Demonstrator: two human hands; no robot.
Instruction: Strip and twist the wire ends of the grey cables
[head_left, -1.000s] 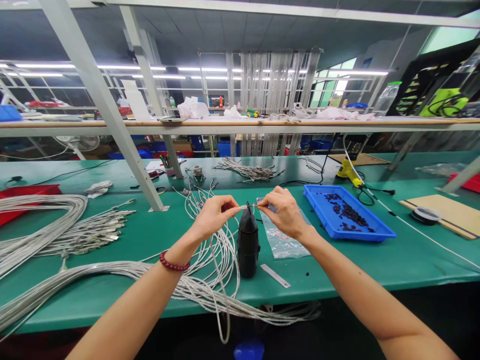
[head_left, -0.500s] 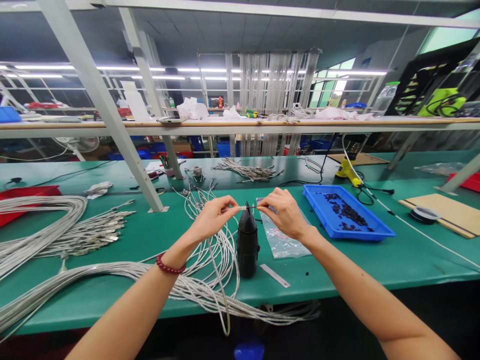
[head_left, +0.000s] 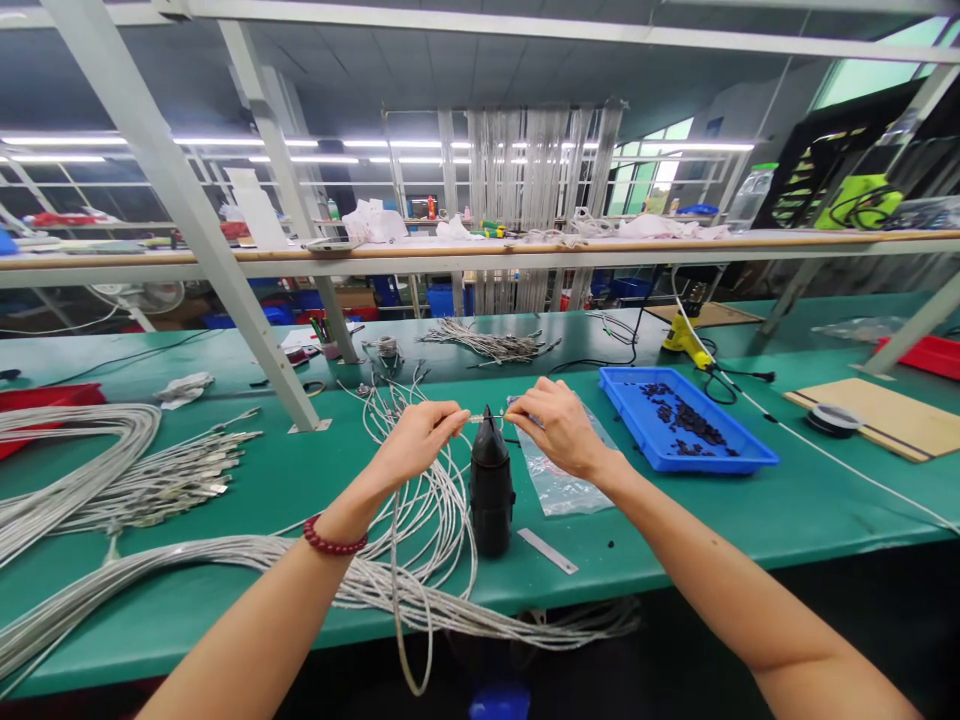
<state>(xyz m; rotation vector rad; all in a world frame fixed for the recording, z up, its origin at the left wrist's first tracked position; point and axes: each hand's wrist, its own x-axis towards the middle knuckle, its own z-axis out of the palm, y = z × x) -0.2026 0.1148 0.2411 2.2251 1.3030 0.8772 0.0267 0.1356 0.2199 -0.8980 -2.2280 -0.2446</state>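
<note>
My left hand [head_left: 420,435] is closed in a pinch on a pale grey cable [head_left: 409,655], which hangs in a loop below it. Facing it, my right hand [head_left: 559,425] pinches the thin dark end of what looks like the same cable. The short stretch between my fingertips lies level across the pointed tip of a black, cone-topped upright device [head_left: 491,500]. Whether the cable touches that tip, I cannot tell. A tangle of grey cables [head_left: 439,510] lies left of the device, and a small metal ruler [head_left: 548,550] on its right.
A blue tray [head_left: 622,420] of small black pieces [head_left: 694,420] stands to the right, beside a clear plastic bag [head_left: 562,485]. Farther right are a yellow heat gun [head_left: 686,342] and a wooden board [head_left: 900,415]. Bundled cables [head_left: 157,480] cover the left side. A slanted white post [head_left: 195,230] rises there.
My hands are slightly farther apart, with more of the cable showing between them. The hanging cable loop has swung left and lower. The whole view has shifted slightly.
</note>
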